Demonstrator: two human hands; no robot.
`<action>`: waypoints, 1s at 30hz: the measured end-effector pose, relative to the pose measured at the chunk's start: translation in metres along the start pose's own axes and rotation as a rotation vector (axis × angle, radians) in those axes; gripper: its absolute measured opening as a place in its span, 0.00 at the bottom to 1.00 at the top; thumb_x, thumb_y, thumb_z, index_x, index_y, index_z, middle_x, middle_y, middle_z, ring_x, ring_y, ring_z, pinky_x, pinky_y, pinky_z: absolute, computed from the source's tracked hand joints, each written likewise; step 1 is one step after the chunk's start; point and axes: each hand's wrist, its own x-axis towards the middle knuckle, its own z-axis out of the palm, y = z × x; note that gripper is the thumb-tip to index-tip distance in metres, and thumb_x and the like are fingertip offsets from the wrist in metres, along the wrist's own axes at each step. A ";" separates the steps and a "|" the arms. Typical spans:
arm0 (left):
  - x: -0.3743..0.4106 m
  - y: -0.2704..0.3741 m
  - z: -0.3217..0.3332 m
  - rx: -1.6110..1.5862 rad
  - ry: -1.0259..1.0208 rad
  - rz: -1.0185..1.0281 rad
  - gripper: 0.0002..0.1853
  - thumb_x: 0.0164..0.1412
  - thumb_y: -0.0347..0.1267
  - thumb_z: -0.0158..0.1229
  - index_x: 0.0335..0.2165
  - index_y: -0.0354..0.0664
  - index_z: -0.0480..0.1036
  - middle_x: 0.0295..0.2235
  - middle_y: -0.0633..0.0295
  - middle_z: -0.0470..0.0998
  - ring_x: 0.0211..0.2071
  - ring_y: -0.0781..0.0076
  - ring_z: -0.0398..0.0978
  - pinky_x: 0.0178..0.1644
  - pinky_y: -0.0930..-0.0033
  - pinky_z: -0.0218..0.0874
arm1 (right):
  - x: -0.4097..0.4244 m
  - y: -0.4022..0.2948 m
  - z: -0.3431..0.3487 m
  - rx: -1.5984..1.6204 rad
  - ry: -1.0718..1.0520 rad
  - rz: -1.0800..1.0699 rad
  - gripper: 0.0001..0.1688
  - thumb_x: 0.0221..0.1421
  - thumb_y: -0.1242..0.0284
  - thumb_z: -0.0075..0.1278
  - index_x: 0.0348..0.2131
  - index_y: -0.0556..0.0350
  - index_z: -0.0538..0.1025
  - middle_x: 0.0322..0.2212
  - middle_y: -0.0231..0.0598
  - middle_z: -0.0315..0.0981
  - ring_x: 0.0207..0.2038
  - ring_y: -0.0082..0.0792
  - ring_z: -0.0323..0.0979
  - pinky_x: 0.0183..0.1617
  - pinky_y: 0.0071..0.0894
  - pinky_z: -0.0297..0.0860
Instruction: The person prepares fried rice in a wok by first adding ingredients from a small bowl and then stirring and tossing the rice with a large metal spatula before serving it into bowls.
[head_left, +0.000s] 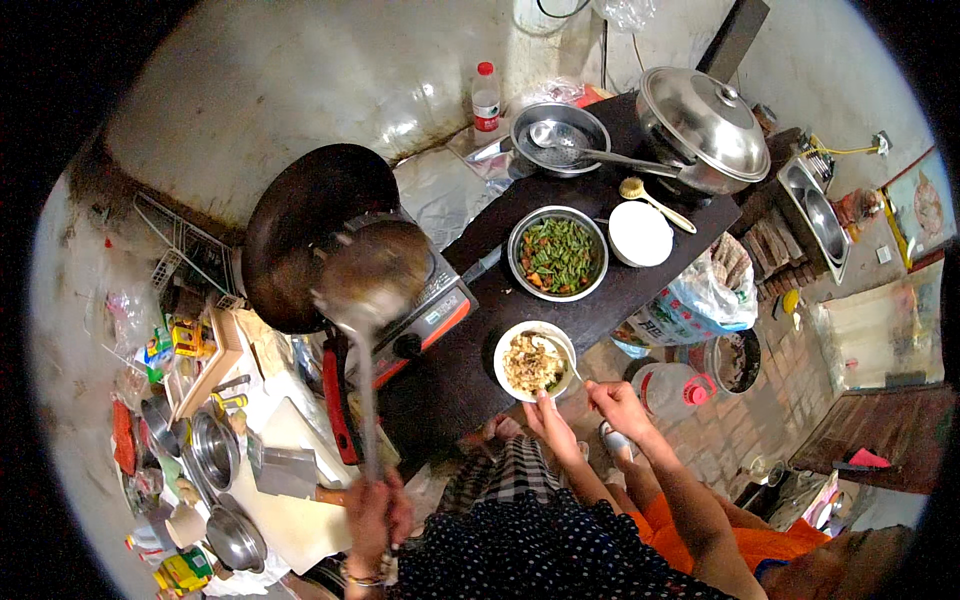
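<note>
My left hand (375, 517), with a bracelet at its wrist, grips the long handle of a metal ladle (367, 405). The ladle's broad head is motion-blurred and overlaps the right side of a dark wok (300, 225); whether they touch I cannot tell. The wok, with a red-and-black handle (341, 409), is by an induction cooker (442, 307), partly hidden behind the ladle. My right hand is out of view. Before me on the dark table (442, 382) stands a metal bowl of chopped green beans with orange-red pieces (557, 257).
Another person's hands (585, 420) hold a spoon and a white bowl of food (534, 361) at the table edge. Beyond are a metal basin with a slotted spoon (561, 140), a lidded pot (705, 127), a brush (660, 206) and a white bowl (640, 234). A cleaver (285, 472) lies left.
</note>
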 end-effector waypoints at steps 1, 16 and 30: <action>0.005 0.014 -0.004 0.040 0.060 0.070 0.15 0.60 0.40 0.46 0.32 0.36 0.63 0.11 0.67 0.61 0.07 0.81 0.54 0.09 0.79 0.44 | 0.001 0.008 0.003 -0.059 0.039 -0.065 0.27 0.56 0.59 0.42 0.14 0.62 0.71 0.08 0.35 0.62 0.14 0.20 0.57 0.19 0.25 0.56; 0.121 0.043 -0.080 0.508 0.333 0.426 0.10 0.55 0.28 0.52 0.37 0.37 0.65 0.19 0.71 0.66 0.15 0.88 0.56 0.16 0.82 0.47 | -0.022 0.032 0.017 -0.887 0.139 -0.254 0.15 0.53 0.63 0.43 0.25 0.58 0.72 0.16 0.53 0.69 0.20 0.54 0.69 0.23 0.48 0.65; 0.115 0.019 -0.110 0.674 0.411 0.513 0.21 0.55 0.29 0.52 0.47 0.36 0.60 0.44 0.58 0.66 0.40 0.71 0.67 0.43 0.72 0.60 | -0.068 -0.014 -0.007 0.246 0.267 0.008 0.20 0.58 0.65 0.40 0.22 0.61 0.73 0.10 0.27 0.60 0.14 0.16 0.56 0.16 0.20 0.54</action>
